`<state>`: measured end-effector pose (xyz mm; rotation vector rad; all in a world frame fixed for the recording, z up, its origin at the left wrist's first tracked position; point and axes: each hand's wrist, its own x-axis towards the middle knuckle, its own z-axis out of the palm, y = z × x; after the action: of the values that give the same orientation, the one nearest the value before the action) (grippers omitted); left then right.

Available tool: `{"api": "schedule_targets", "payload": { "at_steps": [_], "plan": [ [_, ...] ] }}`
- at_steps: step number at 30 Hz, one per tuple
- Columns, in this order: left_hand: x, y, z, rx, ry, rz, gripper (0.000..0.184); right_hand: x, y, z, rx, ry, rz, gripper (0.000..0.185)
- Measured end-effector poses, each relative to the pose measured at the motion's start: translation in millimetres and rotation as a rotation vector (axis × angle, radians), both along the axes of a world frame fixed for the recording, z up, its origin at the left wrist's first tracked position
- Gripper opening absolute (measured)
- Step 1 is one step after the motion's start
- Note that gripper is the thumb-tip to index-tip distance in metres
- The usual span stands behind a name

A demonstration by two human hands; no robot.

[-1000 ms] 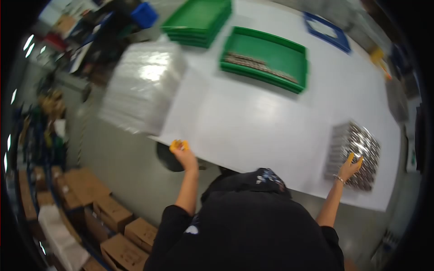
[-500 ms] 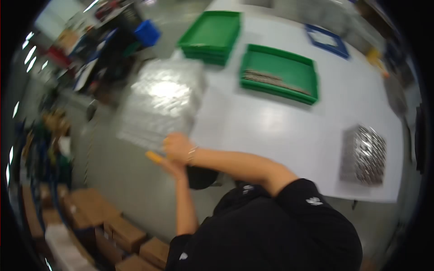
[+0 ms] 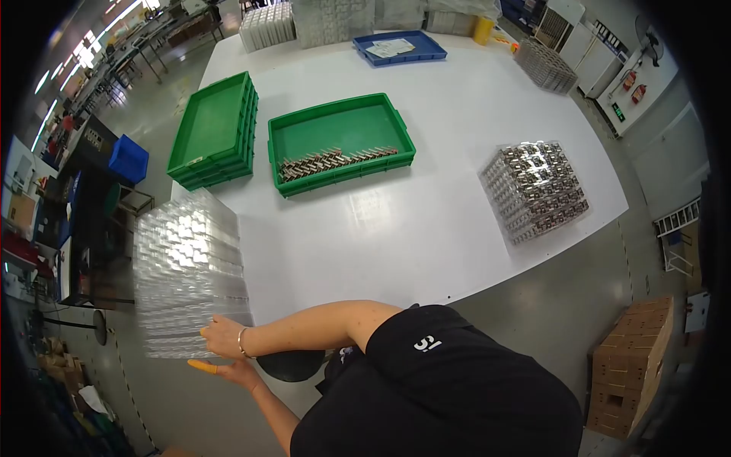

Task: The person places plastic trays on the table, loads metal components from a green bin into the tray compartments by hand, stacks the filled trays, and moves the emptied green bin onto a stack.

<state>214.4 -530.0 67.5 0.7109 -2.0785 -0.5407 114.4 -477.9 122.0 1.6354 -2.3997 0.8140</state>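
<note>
At the table's left edge stands a tall stack of clear plastic trays [image 3: 186,259], shiny with rows of moulded pockets. My right hand [image 3: 223,337], a bracelet on its wrist, reaches across to the stack's near right corner. Its fingers are curled on the tray edge there, and a yellow cover shows on one fingertip. Just below is my left hand [image 3: 232,371], a yellow-covered finger stretched out towards the left beneath the stack's near edge. I see nothing in it; its other fingers are partly hidden.
A green tray [image 3: 343,122] with small metal parts [image 3: 335,161] lies on the white table [image 3: 365,244]. Stacked green trays [image 3: 213,129] stand left, filled clear trays [image 3: 537,186] right, a blue tray [image 3: 400,47] at the back. A dark round stool [image 3: 289,365] is below my right forearm.
My view has swung, so the table and green trays appear further left and the picture is sharper. Both hands remain by the near edge of the clear tray stack.
</note>
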Motion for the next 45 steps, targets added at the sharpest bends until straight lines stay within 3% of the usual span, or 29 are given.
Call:
{"api": "schedule_targets", "payload": {
  "at_steps": [2,6,7,12,16,17,18,21,23,24,26,28,29,31,32,33,36,39,40,44,45],
  "plan": [
    [-0.3,-6.3,-3.8,-0.07,-0.006,0.011,0.081,-1.1,0.9,4.1,0.034,0.018,-0.003,0.009],
    [9.4,-23.7,-22.5,0.355,-0.26,-0.075,0.071,-1.3,5.1,-2.3,0.019,0.061,-0.019,0.009],
    [9.8,-30.5,-32.1,0.35,-0.261,-0.078,0.071,-2.0,3.4,-0.1,0.014,0.061,-0.022,0.009],
    [0.8,-54.0,-64.5,0.394,-0.235,-0.138,0.057,-19.3,-20.8,37.1,0.142,-0.294,-0.06,0.005],
    [-13.6,-4.0,-20.9,-0.312,-0.017,-0.009,0.048,-45.8,-54.8,102.8,-0.054,-0.389,-0.12,0.005],
    [-12.2,-2.9,-17.6,-0.314,-0.021,-0.008,0.048,-60.6,-54.1,134.7,0.033,-0.437,-0.059,0.005],
    [-9.6,-2.7,-15.0,-0.361,-0.083,-0.007,0.049,-70.2,-77.3,138.1,-0.185,-0.355,-0.096,0.012],
    [1.3,-6.8,-8.5,-0.499,-0.279,0.005,0.054,-107.2,-97.9,184.8,-0.306,-0.271,-0.254,0.017],
    [3.1,-5.1,-5.7,-0.498,-0.294,0.021,0.054,-125.5,-50.0,225.9,-0.495,-0.248,-0.251,0.01],
    [2.2,-3.2,-4.0,-0.496,-0.306,0.022,0.054,-134.1,-32.5,236.8,-0.83,-0.309,-0.193,0.007],
    [1.8,-3.0,-0.1,-0.491,-0.329,0.019,0.055,-139.0,26.7,281.6,-1.195,-0.133,-0.149,0.01],
    [1.5,-2.5,17.4,-0.384,-0.306,-0.021,0.054,-143.3,83.1,312.3,-1.54,-0.407,0.203,0.006],
    [1.5,1.6,29.8,-0.267,-0.289,-0.067,0.053,-146.0,118.1,315.5,-1.508,-0.253,0.114,0.004],
    [-6.1,13.4,41.3,-0.021,-0.256,-0.164,0.05,-133.2,185.9,308.7,-1.662,-0.711,0.312,0.007],
    [-14.9,19.5,37.9,-0.016,-0.253,-0.194,0.05,-134.2,214.5,290.0,-1.696,-0.766,0.389,0.013],
    [-26.1,24.2,34.1,0.186,-0.096,-0.249,0.048,-125.7,244.0,272.1,-1.816,-0.958,0.384,0.018],
    [-62.7,38.6,26.0,0.803,0.338,-0.405,0.041,-122.3,319.9,175.9,-1.835,-1.248,0.151,0.025],
    [-78.7,60.8,16.8,0.967,0.219,-0.492,0.036,-98.6,371.5,69.7,-2.006,-1.512,-0.148,0.024],
    [-80.0,65.9,13.0,1.041,0.159,-0.509,0.033,-86.4,387.3,35.4,-2.044,-1.492,-0.236,0.025],
    [-94.7,77.0,-11.2,1.158,-0.091,-0.587,0.028,-31.9,443.7,-18.7,-2.078,-1.42,-0.492,0.026],
    [-98.9,79.4,-19.4,1.18,-0.17,-0.608,0.026,-19.2,453.1,-20.8,-1.985,-1.442,-0.67,0.027]
  ]
}}
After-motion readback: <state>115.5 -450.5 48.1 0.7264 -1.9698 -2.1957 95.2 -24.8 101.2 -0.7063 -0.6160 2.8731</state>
